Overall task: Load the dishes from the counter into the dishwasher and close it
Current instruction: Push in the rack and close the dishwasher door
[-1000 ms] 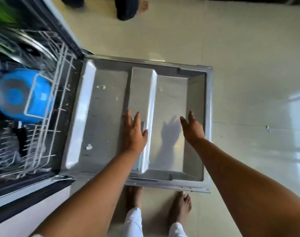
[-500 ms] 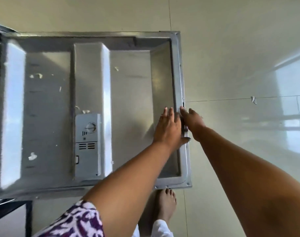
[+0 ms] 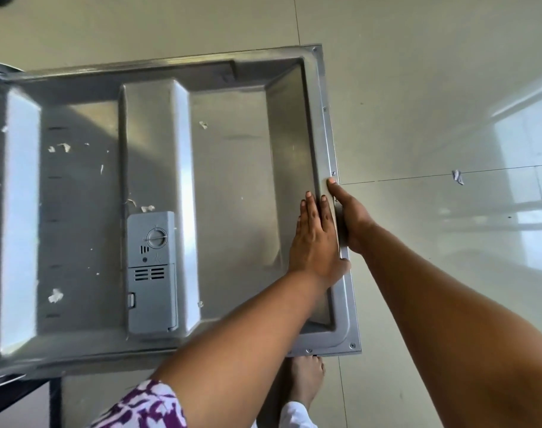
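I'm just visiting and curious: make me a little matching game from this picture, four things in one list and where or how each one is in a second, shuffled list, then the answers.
Things
1. left hand
2. right hand
3. detergent dispenser
4. bare foot

Places or states
A. on the floor below the door's near edge
B. flat, fingers straight, on the door's inner panel by the rim
C. grey, set into the raised ridge of the dishwasher door
D. grips the door's outer edge, thumb on the rim

Pairs: 1-B, 2-D, 3-C, 4-A

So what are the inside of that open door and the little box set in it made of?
The door's inner panel looks like brushed stainless steel: grey, with soft streaky reflections. The detergent box looks like matte grey plastic, with a moulded dial and vent slots.
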